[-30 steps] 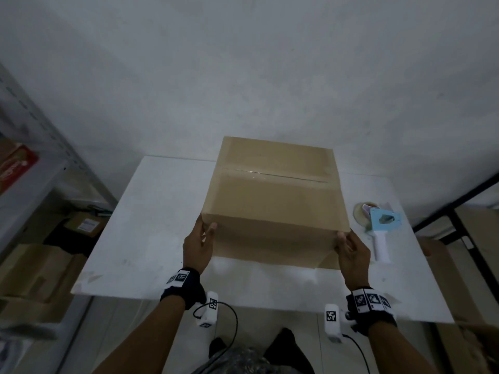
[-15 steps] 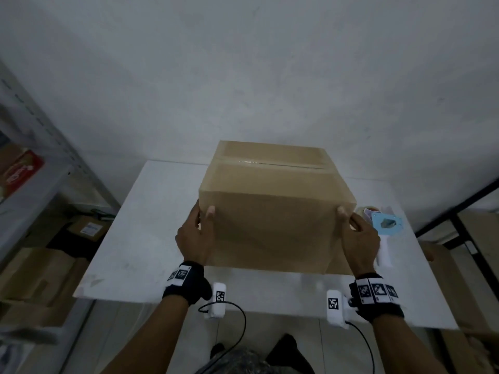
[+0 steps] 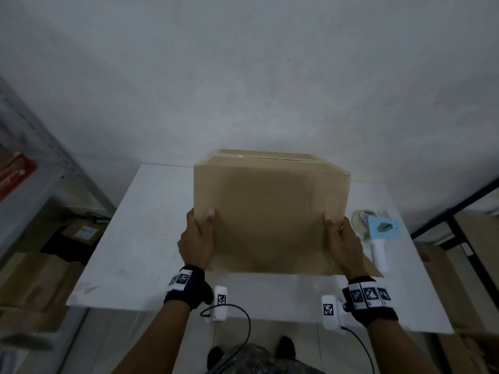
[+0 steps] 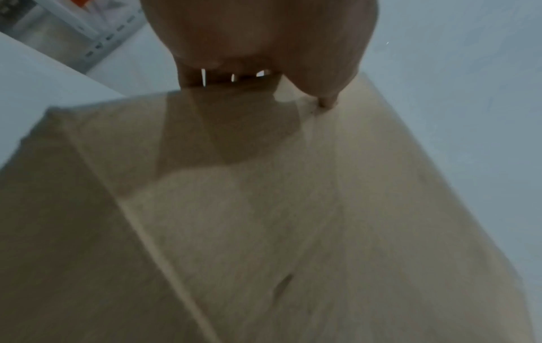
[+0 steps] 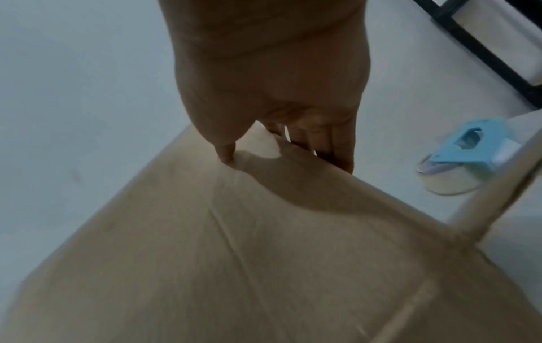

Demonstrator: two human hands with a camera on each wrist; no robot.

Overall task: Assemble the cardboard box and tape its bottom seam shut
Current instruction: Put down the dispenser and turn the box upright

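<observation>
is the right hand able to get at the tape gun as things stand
Probably not right now: the right hand grips the box at its right edge, thumb on the near face. The tape gun lies just beside it on the table, nothing between, so letting go would free the way.

No text can be read anywhere in these views. The red package on the shelf at left carries pale cursive lettering, too blurred to make out. A white label sits on a small carton under the shelf, its print too small to read. The wristbands and the white wrist cameras bear black-and-white square marker codes, not letters or numbers. The cardboard box shows no printing.
</observation>
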